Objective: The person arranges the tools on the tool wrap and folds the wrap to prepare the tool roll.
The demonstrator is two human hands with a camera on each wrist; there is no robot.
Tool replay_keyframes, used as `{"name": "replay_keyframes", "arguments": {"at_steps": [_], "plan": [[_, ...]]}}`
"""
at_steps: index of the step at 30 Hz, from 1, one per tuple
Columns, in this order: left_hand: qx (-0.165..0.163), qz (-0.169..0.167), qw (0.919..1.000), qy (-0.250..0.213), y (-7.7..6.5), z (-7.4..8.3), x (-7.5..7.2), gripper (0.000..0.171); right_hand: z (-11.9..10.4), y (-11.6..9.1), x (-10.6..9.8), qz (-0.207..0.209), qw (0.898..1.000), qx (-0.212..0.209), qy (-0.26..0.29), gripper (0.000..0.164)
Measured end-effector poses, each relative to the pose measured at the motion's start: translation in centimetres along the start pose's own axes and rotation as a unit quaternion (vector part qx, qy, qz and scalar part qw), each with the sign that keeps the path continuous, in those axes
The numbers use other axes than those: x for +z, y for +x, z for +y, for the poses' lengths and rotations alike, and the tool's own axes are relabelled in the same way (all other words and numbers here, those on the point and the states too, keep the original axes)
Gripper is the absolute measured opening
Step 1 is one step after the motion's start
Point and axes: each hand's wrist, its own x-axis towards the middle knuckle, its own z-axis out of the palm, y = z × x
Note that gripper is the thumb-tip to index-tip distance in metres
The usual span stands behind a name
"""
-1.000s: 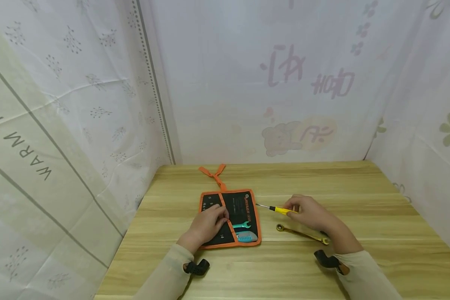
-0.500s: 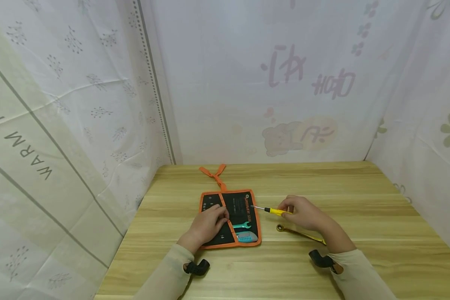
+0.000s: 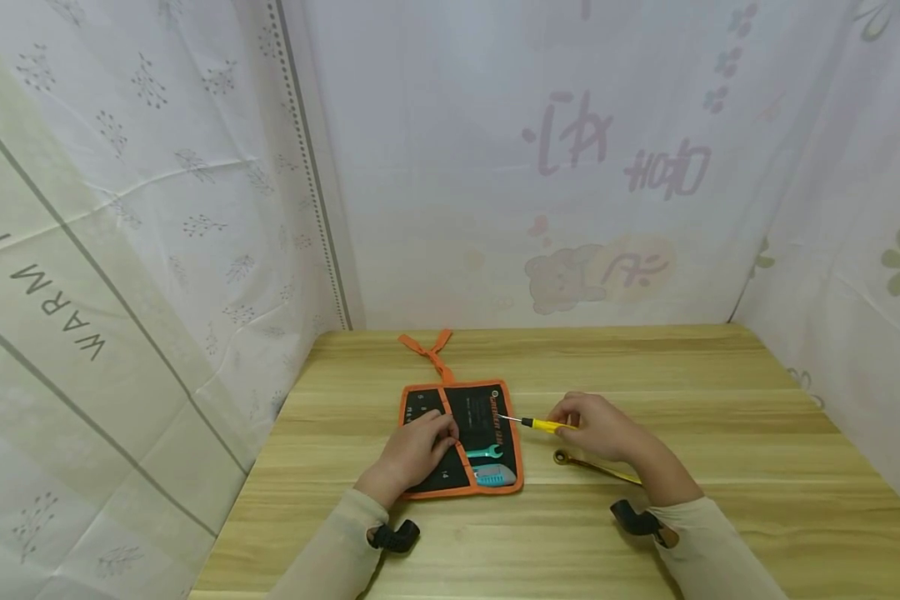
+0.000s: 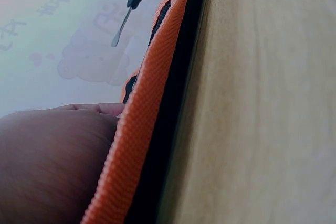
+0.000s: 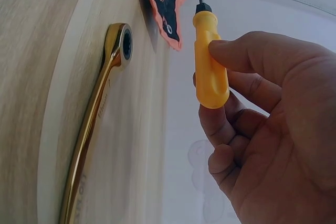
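A black tool pouch [image 3: 471, 410] with orange trim lies flat on the table in the head view. My left hand [image 3: 408, 452] rests over its pockets, fingers curled at the orange pocket edge, which they appear to pinch. My right hand [image 3: 598, 425] pinches a yellow-handled screwdriver [image 3: 546, 426] between thumb and fingers. Its flat tip [image 4: 115, 40] points left, above the pouch's right part. A teal open-end wrench [image 3: 486, 452] and a teal-and-grey utility knife [image 3: 494, 475] sit in pouch pockets. In the right wrist view, a gold ratcheting wrench [image 5: 92, 129] lies on the table below the screwdriver.
An orange tie strap [image 3: 437, 360] stretches from the pouch towards the table's back edge. Patterned cloth [image 3: 450, 167] hangs behind the wooden table [image 3: 555, 542] and at both sides. Black wrist devices [image 3: 395, 536] protrude from both sleeves.
My right hand has moved left with the screwdriver, taking its tip from the pouch's right edge to above the pouch. The right forearm now covers more of the gold wrench. My left hand stays put.
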Motion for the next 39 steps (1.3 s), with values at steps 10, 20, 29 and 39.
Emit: {"name": "replay_keyframes", "arguments": {"at_steps": [10,20,29,39], "plan": [[0.0,0.003,1.0,-0.001,-0.1,0.0,-0.2,0.007,-0.9,1.0,0.5,-0.01,1.0,0.012,0.0,0.015],[0.005,0.007,1.0,0.0,-0.1,-0.2,-0.1,0.007,-1.0,1.9,1.1,-0.015,1.0,-0.012,0.002,0.015],[0.003,0.009,0.9999,-0.002,0.0,0.0,0.0,0.007,-1.8,2.4,2.3,-0.025,1.0,0.005,0.0,0.015],[0.003,0.011,0.9999,0.003,-0.1,0.0,0.1,0.007,-2.2,3.0,3.3,-0.022,1.0,-0.009,-0.004,0.021]]}}
